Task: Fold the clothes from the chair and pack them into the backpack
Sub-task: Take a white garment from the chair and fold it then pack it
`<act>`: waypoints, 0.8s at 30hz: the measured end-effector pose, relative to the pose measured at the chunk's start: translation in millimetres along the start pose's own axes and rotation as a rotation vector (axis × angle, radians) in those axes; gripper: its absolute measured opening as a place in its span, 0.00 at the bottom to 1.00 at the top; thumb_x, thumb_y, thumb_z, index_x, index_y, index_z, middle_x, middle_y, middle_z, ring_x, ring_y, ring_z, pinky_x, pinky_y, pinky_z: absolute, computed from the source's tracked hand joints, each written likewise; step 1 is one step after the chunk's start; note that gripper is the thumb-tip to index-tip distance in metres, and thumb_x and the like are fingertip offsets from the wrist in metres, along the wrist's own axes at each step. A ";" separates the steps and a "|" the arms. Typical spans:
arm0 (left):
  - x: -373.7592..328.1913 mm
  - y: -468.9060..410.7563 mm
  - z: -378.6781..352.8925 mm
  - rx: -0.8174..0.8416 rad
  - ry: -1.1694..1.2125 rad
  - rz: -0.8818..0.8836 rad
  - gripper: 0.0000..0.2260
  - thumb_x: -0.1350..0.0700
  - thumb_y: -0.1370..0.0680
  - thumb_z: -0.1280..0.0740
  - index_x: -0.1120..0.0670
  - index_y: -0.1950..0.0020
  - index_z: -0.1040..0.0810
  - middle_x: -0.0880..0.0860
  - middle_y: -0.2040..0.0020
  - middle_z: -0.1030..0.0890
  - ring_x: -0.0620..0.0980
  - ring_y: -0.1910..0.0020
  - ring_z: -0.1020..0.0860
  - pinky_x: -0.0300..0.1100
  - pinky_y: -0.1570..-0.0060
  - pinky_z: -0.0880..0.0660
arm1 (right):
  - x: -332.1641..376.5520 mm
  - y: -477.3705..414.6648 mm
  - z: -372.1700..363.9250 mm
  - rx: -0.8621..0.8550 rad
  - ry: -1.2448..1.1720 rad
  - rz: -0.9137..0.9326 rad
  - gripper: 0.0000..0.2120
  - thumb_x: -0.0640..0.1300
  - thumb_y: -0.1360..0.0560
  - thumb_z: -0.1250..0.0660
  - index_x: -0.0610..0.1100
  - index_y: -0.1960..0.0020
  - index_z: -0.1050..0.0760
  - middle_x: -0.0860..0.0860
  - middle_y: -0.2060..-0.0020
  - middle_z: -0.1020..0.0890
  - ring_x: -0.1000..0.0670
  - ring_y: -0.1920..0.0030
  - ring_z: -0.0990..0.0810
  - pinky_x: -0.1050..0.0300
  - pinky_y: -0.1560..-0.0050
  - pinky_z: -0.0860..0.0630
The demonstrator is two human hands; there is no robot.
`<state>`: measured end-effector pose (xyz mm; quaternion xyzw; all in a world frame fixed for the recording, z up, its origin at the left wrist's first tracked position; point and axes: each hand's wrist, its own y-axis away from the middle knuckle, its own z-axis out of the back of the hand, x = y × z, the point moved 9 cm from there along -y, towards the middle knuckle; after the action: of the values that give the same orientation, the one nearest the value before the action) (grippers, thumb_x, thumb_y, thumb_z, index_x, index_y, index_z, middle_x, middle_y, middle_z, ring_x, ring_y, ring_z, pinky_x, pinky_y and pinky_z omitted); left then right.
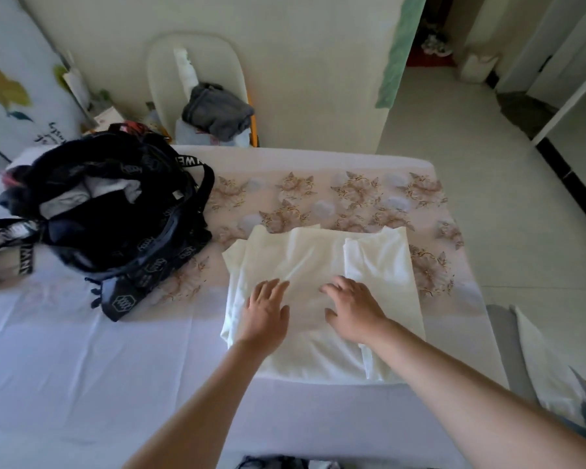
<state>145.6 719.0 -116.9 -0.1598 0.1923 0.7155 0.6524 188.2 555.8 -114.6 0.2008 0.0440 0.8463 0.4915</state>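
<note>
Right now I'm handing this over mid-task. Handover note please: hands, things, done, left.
Left hand: open, flat on the white garment, fingers spread.
Right hand: open, resting on the same garment.
White garment: partly folded on the bed, to the right of the backpack.
Backpack: open on the bed, light clothes inside.
Chair: beyond the bed, with a grey garment on it.
Done: some clothes packed.
Left: finish this fold, pack it, then do the chair's clothes.
</note>
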 end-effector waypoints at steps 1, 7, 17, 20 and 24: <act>15.5 8.0 11.3 -0.038 0.019 0.051 0.23 0.57 0.22 0.35 0.51 0.26 0.30 0.50 0.28 0.29 0.52 0.28 0.36 0.50 0.29 0.36 | 19.4 -4.3 -3.1 0.015 -0.018 0.040 0.24 0.47 0.23 0.37 0.48 0.27 0.32 0.49 0.30 0.33 0.46 0.29 0.34 0.52 0.30 0.39; 86.8 23.4 41.7 -0.012 0.116 0.245 0.22 0.57 0.20 0.38 0.51 0.25 0.33 0.51 0.28 0.30 0.55 0.31 0.31 0.49 0.33 0.32 | 96.8 -34.2 -10.9 0.071 -0.068 0.163 0.22 0.45 0.21 0.38 0.48 0.27 0.31 0.50 0.28 0.33 0.47 0.28 0.34 0.52 0.28 0.39; 124.5 -91.8 66.9 0.176 0.159 0.196 0.27 0.63 0.20 0.44 0.50 0.21 0.43 0.56 0.25 0.34 0.58 0.28 0.33 0.48 0.34 0.33 | 141.8 -167.9 16.2 0.056 -0.141 0.119 0.21 0.45 0.18 0.43 0.48 0.25 0.36 0.51 0.26 0.34 0.44 0.33 0.27 0.47 0.37 0.27; 131.3 -111.7 56.5 0.273 0.147 0.166 0.27 0.61 0.18 0.40 0.48 0.21 0.44 0.52 0.21 0.39 0.54 0.25 0.37 0.48 0.30 0.35 | 139.3 -197.5 5.2 0.132 -0.076 0.059 0.22 0.48 0.18 0.40 0.49 0.26 0.36 0.48 0.29 0.29 0.42 0.35 0.25 0.49 0.40 0.26; 140.3 -116.4 52.1 0.353 0.051 0.141 0.18 0.53 0.17 0.39 0.52 0.27 0.31 0.56 0.34 0.24 0.54 0.38 0.24 0.42 0.48 0.28 | 134.9 -211.1 -3.1 0.190 -0.054 0.031 0.18 0.44 0.23 0.37 0.51 0.33 0.27 0.47 0.41 0.20 0.42 0.42 0.20 0.52 0.46 0.24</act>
<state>248.9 875.3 -146.4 -0.0471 0.3420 0.7103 0.6134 300.0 779.1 -134.9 0.2699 0.1078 0.8400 0.4582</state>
